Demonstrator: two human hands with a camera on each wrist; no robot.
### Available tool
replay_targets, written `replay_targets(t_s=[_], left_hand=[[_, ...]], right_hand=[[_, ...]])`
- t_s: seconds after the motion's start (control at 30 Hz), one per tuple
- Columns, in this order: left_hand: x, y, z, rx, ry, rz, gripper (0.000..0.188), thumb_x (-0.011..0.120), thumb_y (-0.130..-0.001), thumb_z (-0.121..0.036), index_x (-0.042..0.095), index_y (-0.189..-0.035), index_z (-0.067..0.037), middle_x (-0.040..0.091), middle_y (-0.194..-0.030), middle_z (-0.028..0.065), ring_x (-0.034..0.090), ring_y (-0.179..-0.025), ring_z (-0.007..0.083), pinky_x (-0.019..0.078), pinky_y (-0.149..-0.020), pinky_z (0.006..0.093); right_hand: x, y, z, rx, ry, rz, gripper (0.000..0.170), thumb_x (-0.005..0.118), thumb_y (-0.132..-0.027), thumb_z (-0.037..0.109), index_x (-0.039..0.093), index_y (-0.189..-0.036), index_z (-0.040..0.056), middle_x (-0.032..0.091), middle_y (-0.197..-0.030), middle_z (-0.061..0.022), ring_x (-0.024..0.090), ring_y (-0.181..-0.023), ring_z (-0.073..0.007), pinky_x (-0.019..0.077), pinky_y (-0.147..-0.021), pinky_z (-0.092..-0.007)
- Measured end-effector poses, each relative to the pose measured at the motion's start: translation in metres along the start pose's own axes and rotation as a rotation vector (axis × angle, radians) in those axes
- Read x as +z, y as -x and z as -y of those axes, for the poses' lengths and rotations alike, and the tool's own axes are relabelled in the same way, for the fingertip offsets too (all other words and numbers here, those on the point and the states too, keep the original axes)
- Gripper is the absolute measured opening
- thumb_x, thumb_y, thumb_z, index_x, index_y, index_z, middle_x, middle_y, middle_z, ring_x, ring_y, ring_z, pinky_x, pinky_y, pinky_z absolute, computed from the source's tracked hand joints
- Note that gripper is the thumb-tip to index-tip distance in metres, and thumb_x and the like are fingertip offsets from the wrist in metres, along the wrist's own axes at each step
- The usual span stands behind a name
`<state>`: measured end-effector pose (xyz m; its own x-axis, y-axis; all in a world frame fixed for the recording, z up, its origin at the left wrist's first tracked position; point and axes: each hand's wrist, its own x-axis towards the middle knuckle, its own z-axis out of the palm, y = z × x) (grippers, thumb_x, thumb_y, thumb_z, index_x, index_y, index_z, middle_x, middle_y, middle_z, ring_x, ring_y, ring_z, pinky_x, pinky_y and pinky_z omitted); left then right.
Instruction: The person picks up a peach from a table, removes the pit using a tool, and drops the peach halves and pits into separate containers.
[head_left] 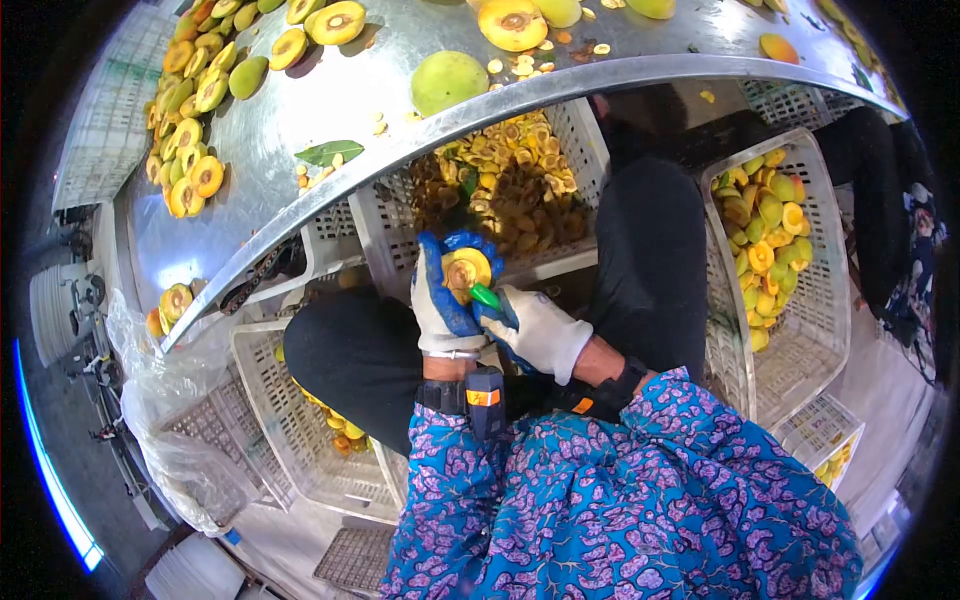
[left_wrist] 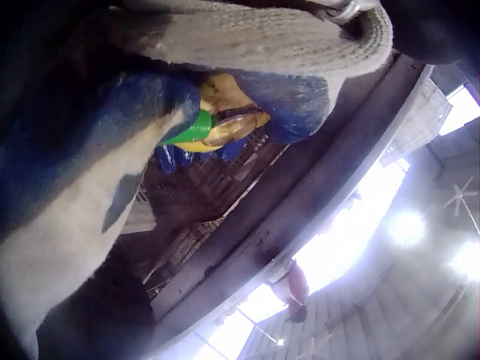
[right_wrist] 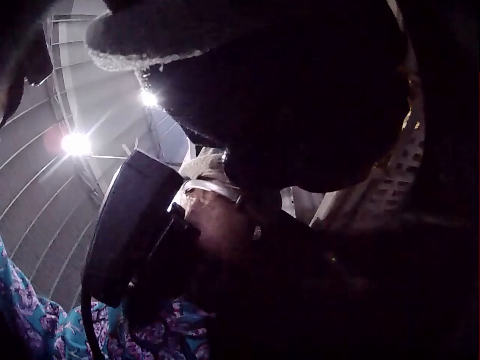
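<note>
Both hands wear white knit gloves with blue coating. My left hand (head_left: 437, 300) grips a halved stone fruit (head_left: 464, 268), its yellow flesh and brown centre turned up. The right hand (head_left: 545, 332) holds a small tool by its green handle (head_left: 485, 296), and the tool's front end meets the cut face. From the left wrist view, the green handle (left_wrist: 192, 129) points into the yellow fruit (left_wrist: 223, 91) between the gloves. The right wrist view is mostly dark, with the glove blocking the work.
A metal table (head_left: 250, 195) bearing cut fruit, a whole green fruit (head_left: 450, 83) and a leaf (head_left: 330, 152) curves ahead. Below it stands a crate (head_left: 583, 140) of yellow and brown scraps. Fruit-filled crates flank the knees, one right (head_left: 815, 330), one left (head_left: 290, 440). Clear plastic (head_left: 150, 400) hangs left.
</note>
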<state>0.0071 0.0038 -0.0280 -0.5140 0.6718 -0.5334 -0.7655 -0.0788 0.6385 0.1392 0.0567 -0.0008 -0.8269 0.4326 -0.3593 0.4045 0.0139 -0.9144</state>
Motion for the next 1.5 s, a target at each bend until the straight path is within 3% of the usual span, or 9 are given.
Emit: replay_targets(t_s=[0.3, 0.4, 0.57, 0.83, 1.13, 1.27, 1.33, 1.43, 1.5], left_hand=[[0.007, 0.006, -0.008, -0.03, -0.336, -0.008, 0.04, 0.041, -0.093, -0.036, 0.057, -0.083, 0.0, 0.061, -0.07, 0.0114, 0.06, -0.059, 0.0216, 0.0511, -0.054, 0.0311], [0.004, 0.004, -0.008, 0.01, -0.475, 0.046, 0.04, 0.042, -0.093, -0.035, 0.059, -0.081, -0.001, 0.062, -0.07, 0.0111, 0.061, -0.061, 0.0204, 0.0515, -0.054, 0.031], [0.007, 0.007, -0.009, 0.135, -0.449, 0.093, 0.042, 0.041, -0.093, -0.037, 0.059, -0.086, 0.0, 0.062, -0.072, 0.0105, 0.061, -0.062, 0.0221, 0.0524, -0.059, 0.032], [0.002, 0.008, -0.009, -0.018, -0.241, 0.127, 0.043, 0.041, -0.093, -0.039, 0.058, -0.083, -0.001, 0.061, -0.072, 0.0121, 0.06, -0.062, 0.0241, 0.0521, -0.059, 0.0346], [0.022, 0.012, -0.015, -0.093, -0.055, 0.155, 0.047, 0.036, -0.094, -0.042, 0.058, -0.083, -0.002, 0.058, -0.067, 0.0054, 0.055, -0.059, 0.0178, 0.0464, -0.057, 0.0287], [0.036, 0.019, -0.021, -0.107, -0.17, 0.096, 0.045, 0.038, -0.094, -0.04, 0.036, -0.056, -0.016, 0.034, -0.049, -0.0008, 0.036, -0.045, 0.0137, 0.0309, -0.044, 0.0292], [-0.002, -0.003, -0.011, -0.24, -0.048, 0.405, 0.043, 0.039, -0.094, -0.038, 0.045, -0.061, -0.012, 0.043, -0.053, 0.0011, 0.044, -0.047, 0.0135, 0.0364, -0.046, 0.0284], [0.034, 0.02, -0.027, -0.271, -0.429, 0.074, 0.045, 0.043, -0.092, -0.038, 0.045, -0.055, -0.013, 0.041, -0.046, -0.0022, 0.038, -0.041, 0.0072, 0.0308, -0.041, 0.0223], [0.011, 0.004, -0.037, -0.376, -0.443, 0.238, 0.034, 0.046, -0.092, -0.031, 0.055, -0.068, -0.007, 0.055, -0.063, 0.0054, 0.052, -0.056, 0.0142, 0.0414, -0.051, 0.026]], right_hand=[[0.006, -0.01, -0.031, 0.074, -0.444, 0.249, 0.034, 0.053, -0.086, 0.039, 0.056, -0.087, 0.0056, 0.057, -0.062, -0.005, 0.051, -0.047, -0.0138, 0.0428, -0.045, -0.0288], [-0.014, -0.006, -0.007, 0.567, -0.642, 0.471, 0.031, 0.05, -0.087, 0.041, 0.056, -0.081, 0.0109, 0.051, -0.055, -0.0009, 0.044, -0.039, -0.0125, 0.0368, -0.036, -0.0259], [-0.023, -0.001, 0.01, 0.698, -1.064, 0.598, 0.042, 0.05, -0.087, 0.047, 0.057, -0.075, 0.008, 0.041, -0.046, 0.0028, 0.039, -0.032, -0.0096, 0.0281, -0.029, -0.0232], [-0.008, 0.0, -0.002, 0.525, -0.735, 0.453, 0.041, 0.049, -0.088, 0.044, 0.058, -0.075, 0.007, 0.048, -0.052, -0.0002, 0.04, -0.035, -0.0098, 0.0286, -0.031, -0.0232], [-0.021, 0.005, -0.007, 0.716, -1.416, 0.796, 0.036, 0.048, -0.086, 0.048, 0.053, -0.091, 0.0128, 0.053, -0.068, -0.0053, 0.048, -0.045, -0.0143, 0.0381, -0.036, -0.0277], [-0.013, 0.001, -0.021, 0.644, -1.29, 0.865, 0.045, 0.048, -0.084, 0.053, 0.057, -0.088, 0.009, 0.052, -0.063, -0.0008, 0.049, -0.048, -0.0093, 0.0379, -0.039, -0.0231], [0.004, -0.004, -0.032, 0.881, -1.458, 0.838, 0.031, 0.046, -0.088, 0.039, 0.06, -0.084, 0.0114, 0.052, -0.06, 0.0012, 0.046, -0.045, -0.0131, 0.0371, -0.038, -0.0299], [-0.003, -0.001, -0.029, 0.741, -1.77, 1.215, 0.033, 0.052, -0.083, 0.038, 0.06, -0.085, 0.0063, 0.057, -0.067, -0.0046, 0.054, -0.06, -0.0203, 0.0419, -0.055, -0.0342], [-0.007, 0.003, -0.024, 0.644, -1.959, 1.528, 0.035, 0.056, -0.08, 0.037, 0.06, -0.086, 0.003, 0.06, -0.072, -0.0084, 0.058, -0.069, -0.0251, 0.0451, -0.066, -0.037]])
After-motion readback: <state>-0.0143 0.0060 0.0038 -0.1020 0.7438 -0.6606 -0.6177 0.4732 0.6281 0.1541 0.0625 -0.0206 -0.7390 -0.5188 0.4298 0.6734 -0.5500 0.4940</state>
